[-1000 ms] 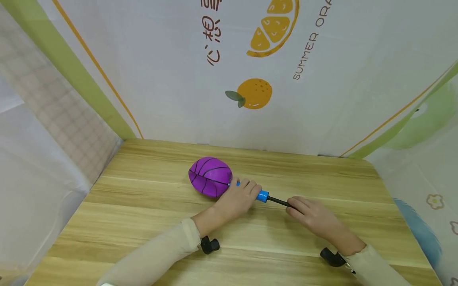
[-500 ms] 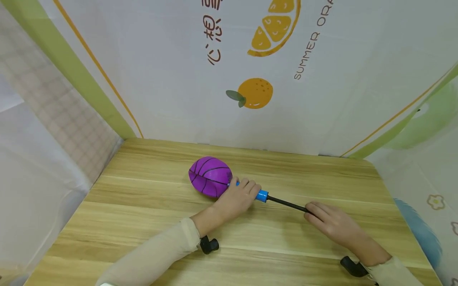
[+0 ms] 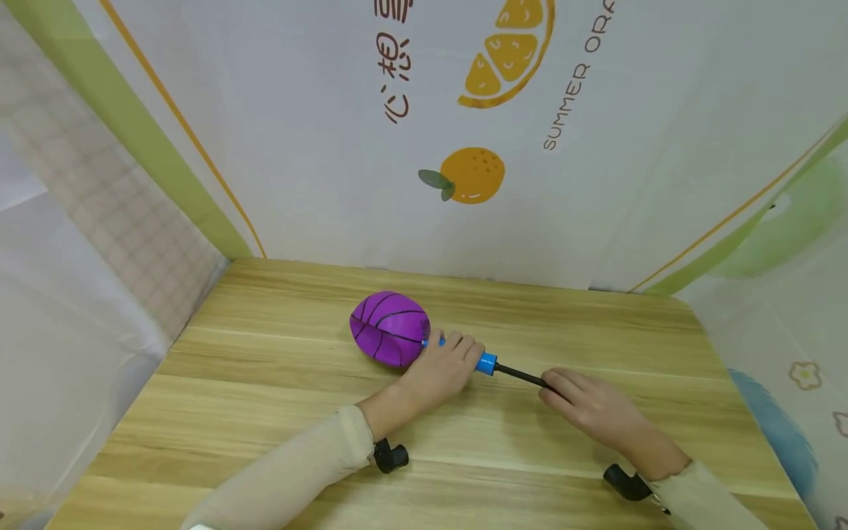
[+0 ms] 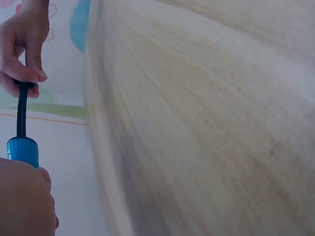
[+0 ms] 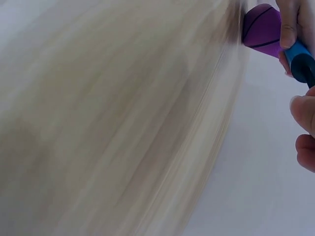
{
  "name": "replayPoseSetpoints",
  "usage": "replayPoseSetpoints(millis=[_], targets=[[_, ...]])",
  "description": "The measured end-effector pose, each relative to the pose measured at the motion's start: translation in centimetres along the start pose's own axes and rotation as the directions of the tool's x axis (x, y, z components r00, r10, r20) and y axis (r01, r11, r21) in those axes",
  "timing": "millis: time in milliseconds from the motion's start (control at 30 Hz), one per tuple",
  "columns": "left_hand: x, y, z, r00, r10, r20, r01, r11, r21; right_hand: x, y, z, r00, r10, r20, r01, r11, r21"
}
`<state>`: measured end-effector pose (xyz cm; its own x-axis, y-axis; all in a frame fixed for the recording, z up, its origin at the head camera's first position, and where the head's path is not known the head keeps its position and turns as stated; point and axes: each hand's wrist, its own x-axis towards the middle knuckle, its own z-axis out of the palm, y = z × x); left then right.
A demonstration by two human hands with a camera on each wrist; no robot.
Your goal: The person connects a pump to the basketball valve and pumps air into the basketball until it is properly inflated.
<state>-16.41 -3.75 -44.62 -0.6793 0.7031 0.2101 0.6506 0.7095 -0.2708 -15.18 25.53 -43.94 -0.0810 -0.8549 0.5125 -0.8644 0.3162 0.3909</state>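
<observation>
A purple ball (image 3: 391,324) with black basketball lines lies on the table, partly deflated, with a dent in its near left side. Against its right side is the tip end of a blue hand pump (image 3: 486,363). My left hand (image 3: 444,368) grips the pump's blue barrel, covering most of it. From the barrel's right end runs a black rod (image 3: 520,375). My right hand (image 3: 589,405) holds the rod's outer end, its handle hidden under the fingers. In the left wrist view the rod (image 4: 21,113) spans the gap between both hands.
The wood-grain table (image 3: 265,412) carries the ball and the pump. Behind it hangs a white cloth (image 3: 318,184) printed with oranges and lettering. Black wrist mounts (image 3: 391,456) sit under both wrists.
My right hand first drew the rod out to the right, then pushed it part way back toward the barrel. The left hand and the ball have stayed in place.
</observation>
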Motion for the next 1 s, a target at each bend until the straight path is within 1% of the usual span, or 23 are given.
replayPoseSetpoints(millis=[233, 400, 600, 767, 900, 1000], targets=[[0.1, 0.3, 0.1, 1.0, 0.005, 0.002, -0.005, 1.0, 0.024, 1.3, 0.1, 0.9, 0.999, 0.004, 0.049, -0.005, 1.0, 0.009], [0.1, 0.5, 0.2, 1.0, 0.006, -0.005, -0.006, 1.0, 0.004, 2.0, 0.0, 1.6, 0.997, 0.01, 0.08, -0.01, 1.0, -0.001], [0.0, 0.6, 0.2, 0.999, 0.019, -0.045, -0.019, 1.0, -0.005, 3.0, -0.2, 2.5, 0.997, 0.003, 0.073, -0.004, 1.0, 0.015], [0.0, 0.6, 0.2, 0.997, 0.022, -0.069, -0.021, 1.0, 0.011, 3.7, -0.2, 2.8, 0.999, -0.004, 0.038, 0.004, 1.0, 0.005], [0.0, 0.5, 0.1, 0.998, 0.02, -0.062, -0.019, 1.0, 0.019, 3.9, -0.1, 2.8, 1.0, -0.01, 0.012, 0.01, 1.0, 0.003], [0.0, 0.5, 0.2, 0.998, 0.021, -0.051, -0.021, 1.0, 0.002, 3.7, -0.2, 2.6, 1.0, -0.004, 0.015, 0.003, 1.0, 0.022]])
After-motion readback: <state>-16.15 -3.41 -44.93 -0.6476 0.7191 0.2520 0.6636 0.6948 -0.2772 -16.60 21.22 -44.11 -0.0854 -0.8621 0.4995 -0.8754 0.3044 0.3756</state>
